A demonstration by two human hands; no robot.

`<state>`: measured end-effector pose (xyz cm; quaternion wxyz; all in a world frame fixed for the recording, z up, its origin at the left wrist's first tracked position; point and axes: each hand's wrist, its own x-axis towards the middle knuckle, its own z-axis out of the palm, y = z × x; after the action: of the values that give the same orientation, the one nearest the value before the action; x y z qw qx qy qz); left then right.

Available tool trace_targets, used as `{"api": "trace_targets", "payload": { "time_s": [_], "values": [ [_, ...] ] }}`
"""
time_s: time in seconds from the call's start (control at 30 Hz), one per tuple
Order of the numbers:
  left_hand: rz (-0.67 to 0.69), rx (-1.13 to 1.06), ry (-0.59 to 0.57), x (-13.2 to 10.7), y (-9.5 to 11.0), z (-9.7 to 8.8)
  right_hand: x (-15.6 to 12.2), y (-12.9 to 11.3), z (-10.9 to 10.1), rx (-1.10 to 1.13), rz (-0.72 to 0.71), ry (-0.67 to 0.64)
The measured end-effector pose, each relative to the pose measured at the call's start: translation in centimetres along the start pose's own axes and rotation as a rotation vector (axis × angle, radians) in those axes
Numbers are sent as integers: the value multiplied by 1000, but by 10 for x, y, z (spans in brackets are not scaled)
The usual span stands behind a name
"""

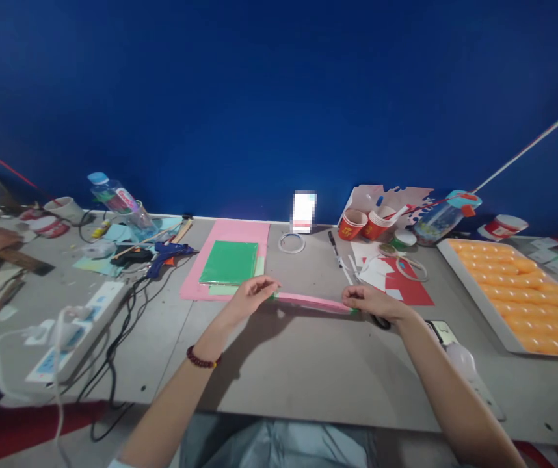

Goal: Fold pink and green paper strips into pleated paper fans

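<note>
Over the table (308,383), my left hand (255,292) and right hand (374,302) pinch the pink strip (312,301) near its ends; probably light and bendy, best held there.

Left hand (257,294) and right hand (371,301): bare, as are the forearms (177,406). Bracelet (202,363), left wrist: round, dark red-brown beads with a yellow accent. Sleeve (119,463), left arm: pale edge visible. Clothing (279,448), lap: grey-blue, creased.
</note>
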<state>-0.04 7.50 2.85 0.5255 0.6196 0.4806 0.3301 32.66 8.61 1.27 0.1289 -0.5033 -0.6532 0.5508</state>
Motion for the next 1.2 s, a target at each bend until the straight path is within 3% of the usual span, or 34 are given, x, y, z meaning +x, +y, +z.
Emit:
{"api": "trace_targets", "payload": {
  "time_s": [0.3,0.53,0.77,0.97,1.2],
  "values": [
    [267,177,210,-17,11,7,-5,1,5,239,-5,-63],
    [455,277,124,-22,22,5,-5,6,11,388,12,-129],
    [594,397,146,-22,20,-3,-3,10,15,450,36,-143],
    [658,487,173,-22,19,-6,-3,10,16,435,51,-150],
    [577,461,190,-24,20,-3,-4,9,17,409,18,-106]
  ]
}}
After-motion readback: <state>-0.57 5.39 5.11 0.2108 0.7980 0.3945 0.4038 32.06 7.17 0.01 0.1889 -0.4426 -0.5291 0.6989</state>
